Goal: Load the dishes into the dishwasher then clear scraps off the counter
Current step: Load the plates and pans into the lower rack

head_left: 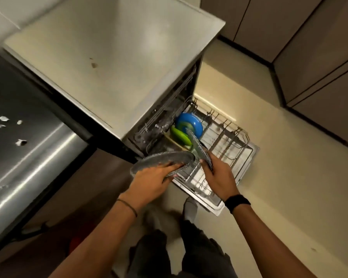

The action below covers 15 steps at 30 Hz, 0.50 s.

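The dishwasher's lower rack (235, 149) is pulled out over its open door. A blue bowl (190, 124) and a green plate (180, 135) stand on edge at the rack's back left. My left hand (151, 179) grips a grey speckled plate (163, 160), held nearly flat above the rack's near left corner. My right hand (217, 171) grips a second grey speckled plate (198, 147), tilted on edge just in front of the green plate. White scraps (20, 142) lie scattered on the dark counter (18, 101) at the left.
A pale countertop (113, 63) covers the dishwasher. A stainless steel appliance front (34, 163) sits below the dark counter. Grey cabinets (319, 67) line the far right. My legs and feet stand on the pale floor (289, 197) near the door's front edge.
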Each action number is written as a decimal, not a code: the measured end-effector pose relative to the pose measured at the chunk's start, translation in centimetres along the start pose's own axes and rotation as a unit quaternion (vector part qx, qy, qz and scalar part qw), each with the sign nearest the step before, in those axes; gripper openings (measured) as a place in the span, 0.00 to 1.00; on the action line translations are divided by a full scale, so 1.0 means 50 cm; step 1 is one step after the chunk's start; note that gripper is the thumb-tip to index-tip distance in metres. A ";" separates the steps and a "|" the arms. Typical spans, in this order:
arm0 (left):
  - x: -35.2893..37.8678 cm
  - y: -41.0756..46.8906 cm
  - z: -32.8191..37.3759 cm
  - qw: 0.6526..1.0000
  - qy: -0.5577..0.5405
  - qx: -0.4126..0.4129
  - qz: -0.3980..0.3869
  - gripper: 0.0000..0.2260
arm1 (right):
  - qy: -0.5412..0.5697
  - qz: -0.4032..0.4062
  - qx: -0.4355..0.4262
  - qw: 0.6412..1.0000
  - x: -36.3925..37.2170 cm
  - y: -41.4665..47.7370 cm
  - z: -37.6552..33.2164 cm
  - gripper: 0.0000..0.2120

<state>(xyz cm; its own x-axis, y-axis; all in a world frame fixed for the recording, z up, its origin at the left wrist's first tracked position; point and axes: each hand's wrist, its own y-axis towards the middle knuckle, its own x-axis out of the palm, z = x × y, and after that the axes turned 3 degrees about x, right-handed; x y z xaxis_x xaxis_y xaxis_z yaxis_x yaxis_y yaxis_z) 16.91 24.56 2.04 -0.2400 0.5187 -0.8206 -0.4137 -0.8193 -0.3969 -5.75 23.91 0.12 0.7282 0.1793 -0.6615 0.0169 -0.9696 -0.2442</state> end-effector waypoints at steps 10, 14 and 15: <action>0.218 0.219 -0.206 0.981 0.092 0.080 -0.149 0.22 | -0.118 -0.172 -0.045 0.977 0.284 0.221 0.180 0.25; 0.281 0.265 -0.284 0.975 0.122 0.095 -0.157 0.22 | -0.145 -0.189 -0.068 0.969 0.421 0.299 0.229 0.27; 0.295 0.272 -0.300 0.975 0.127 0.100 -0.156 0.22 | -0.154 -0.184 -0.069 0.968 0.456 0.316 0.245 0.27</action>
<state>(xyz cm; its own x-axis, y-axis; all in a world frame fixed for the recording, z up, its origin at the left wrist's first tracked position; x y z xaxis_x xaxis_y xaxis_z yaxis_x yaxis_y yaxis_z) 20.94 17.41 -21.62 0.1385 0.6369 -0.7584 -0.6004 -0.5551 -0.5757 2.73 14.72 -27.51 0.4160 0.5378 -0.7333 0.3438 -0.8396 -0.4206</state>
